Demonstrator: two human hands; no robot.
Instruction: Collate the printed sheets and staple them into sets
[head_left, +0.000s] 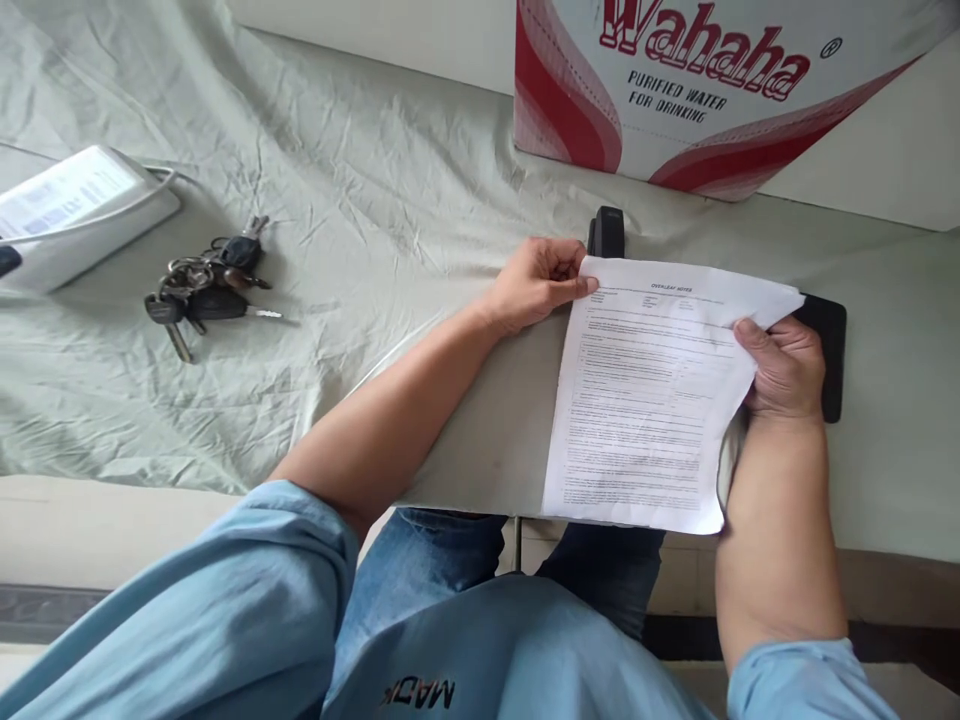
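Observation:
A stack of printed white sheets (645, 400) lies on the grey table (892, 470), its lower edge over the table's front edge. My left hand (536, 282) pinches the top left corner of the sheets. Along the right edge, my right hand (784, 368) grips the sheets, which curl up there. A black stapler (606, 232) sits just behind the top left corner, partly hidden by the sheets. A black flat object (829, 350) shows behind my right hand.
A crumpled pale green cloth (322, 200) covers the left of the table. On it lie a bunch of keys (206, 290) and a white device with a cable (71, 210). A red-and-white Wahaha water carton (697, 90) stands at the back right.

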